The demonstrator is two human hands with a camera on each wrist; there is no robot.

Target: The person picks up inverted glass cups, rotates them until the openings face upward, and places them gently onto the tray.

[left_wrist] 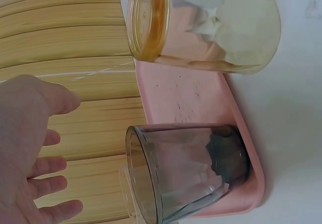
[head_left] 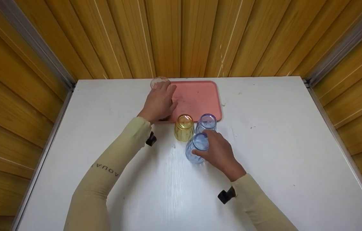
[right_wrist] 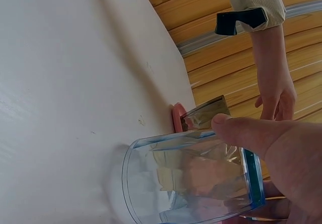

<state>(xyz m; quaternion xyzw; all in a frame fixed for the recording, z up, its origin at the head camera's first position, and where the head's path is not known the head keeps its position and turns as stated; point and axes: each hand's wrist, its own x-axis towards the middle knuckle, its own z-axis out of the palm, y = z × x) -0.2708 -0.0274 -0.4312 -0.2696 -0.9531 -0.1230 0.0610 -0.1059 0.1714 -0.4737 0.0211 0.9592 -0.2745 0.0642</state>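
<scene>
My left hand (head_left: 158, 101) hovers over the left end of a pink tray (head_left: 200, 99), fingers spread and holding nothing. Below it a smoky grey glass (left_wrist: 196, 168) stands mouth up on the tray, mostly hidden in the head view. A clear glass (head_left: 159, 80) shows just beyond the fingers. My right hand (head_left: 217, 150) grips an upside-down blue glass (head_left: 194, 152) near its base, thumb on the near side. Whether its rim touches the table is hard to tell. Close by, a yellow glass (head_left: 184, 130) and a second blue glass (head_left: 207, 122) stand upside down.
The white table (head_left: 280, 134) is bounded by wood-patterned panels (head_left: 197, 38) at the back and both sides. The tray lies near the back edge, with the yellow and second blue glasses close to its front rim.
</scene>
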